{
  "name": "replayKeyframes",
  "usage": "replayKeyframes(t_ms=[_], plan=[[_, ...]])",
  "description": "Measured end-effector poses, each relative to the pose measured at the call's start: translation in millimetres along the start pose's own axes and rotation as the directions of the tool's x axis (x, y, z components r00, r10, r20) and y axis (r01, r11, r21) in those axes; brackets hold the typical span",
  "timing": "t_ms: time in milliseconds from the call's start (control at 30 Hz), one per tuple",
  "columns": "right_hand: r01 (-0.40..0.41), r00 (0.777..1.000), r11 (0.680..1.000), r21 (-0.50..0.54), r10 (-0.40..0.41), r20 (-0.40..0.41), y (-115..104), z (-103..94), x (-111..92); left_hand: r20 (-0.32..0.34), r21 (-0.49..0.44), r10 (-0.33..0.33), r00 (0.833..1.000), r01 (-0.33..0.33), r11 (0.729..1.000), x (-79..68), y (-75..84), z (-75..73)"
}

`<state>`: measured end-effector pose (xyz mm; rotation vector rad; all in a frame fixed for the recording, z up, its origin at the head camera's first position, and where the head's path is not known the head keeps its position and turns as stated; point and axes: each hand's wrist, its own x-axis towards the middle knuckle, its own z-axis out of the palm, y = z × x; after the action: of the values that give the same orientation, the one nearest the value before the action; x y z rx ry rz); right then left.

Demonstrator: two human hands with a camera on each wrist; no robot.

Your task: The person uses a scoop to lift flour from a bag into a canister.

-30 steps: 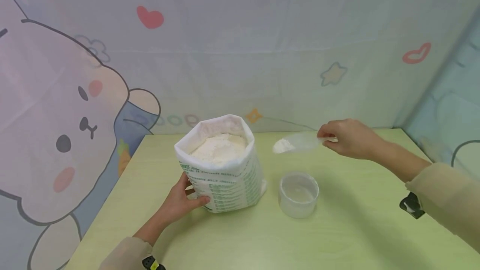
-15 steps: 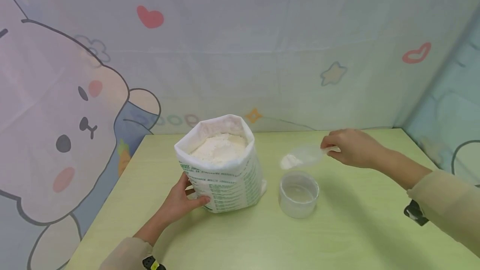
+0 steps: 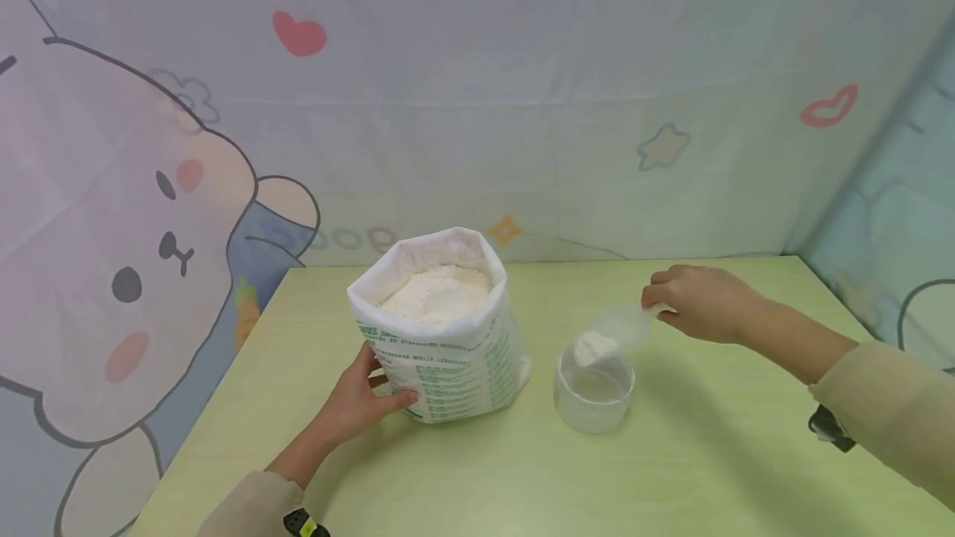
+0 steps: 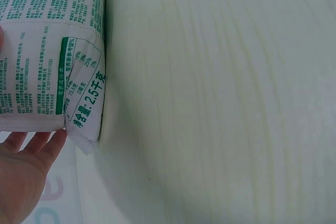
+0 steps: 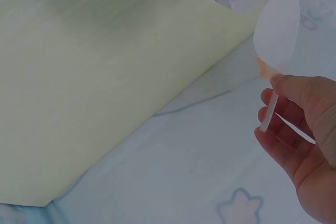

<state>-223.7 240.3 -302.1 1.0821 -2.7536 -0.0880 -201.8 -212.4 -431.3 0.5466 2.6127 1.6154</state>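
"Holding what is the left grip (image 3: pixel 361 403) seen, nearest?"

"The lower left side of the white bag (image 3: pixel 462 379) is clasped, the thumb laid on the printed front. The bag is stood open on the table (image 3: pixel 477 487), and white powder (image 3: pixel 440 292) is contained in it."

"Where is the tub (image 3: pixel 593 414) placed?"

"Just right of the bag. The scoop (image 3: pixel 628 323) is tilted over its opening, a small heap (image 3: pixel 594 347) borne at the tip; whether the rim is touched cannot be told."

"And the right grip (image 3: pixel 701 302)?"

"By it the handle (image 5: pixel 269 113) is pinched."

"Behind?"

"A backdrop (image 3: pixel 522 106) is hung, printed with a cartoon animal (image 3: pixel 172 297)."
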Motion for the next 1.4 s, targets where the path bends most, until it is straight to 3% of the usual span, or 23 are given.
replayKeyframes(t_ms=[167,433,667,900,1400], plan=[[0.073,0.996,0.990,-0.119,-0.078,-0.037,-5.4,-1.3,2.6,-0.001,0.003,-0.006,1.000,0.006,1.000,0.0,-0.3,-0.3],[0.178,0.979,0.935,-0.308,-0.201,-0.043,-17.6,-6.8,10.8,-0.004,0.006,-0.003,1.000,0.003,1.000,0.2,-1.4,-0.8],[0.200,0.976,0.894,-0.401,-0.216,0.005,-26.5,-13.5,18.6,-0.003,0.026,-0.008,1.000,0.008,1.000,-0.4,-0.3,-0.4],[0.245,0.959,0.823,-0.512,-0.283,0.003,-31.5,-15.5,20.9,-0.004,0.027,0.000,1.000,0.000,1.000,-0.1,-0.6,-0.1],[0.296,0.944,0.721,-0.627,-0.321,0.077,-39.7,-16.8,23.6,-0.006,0.017,0.002,1.000,-0.002,1.000,0.7,-0.6,-0.4]])
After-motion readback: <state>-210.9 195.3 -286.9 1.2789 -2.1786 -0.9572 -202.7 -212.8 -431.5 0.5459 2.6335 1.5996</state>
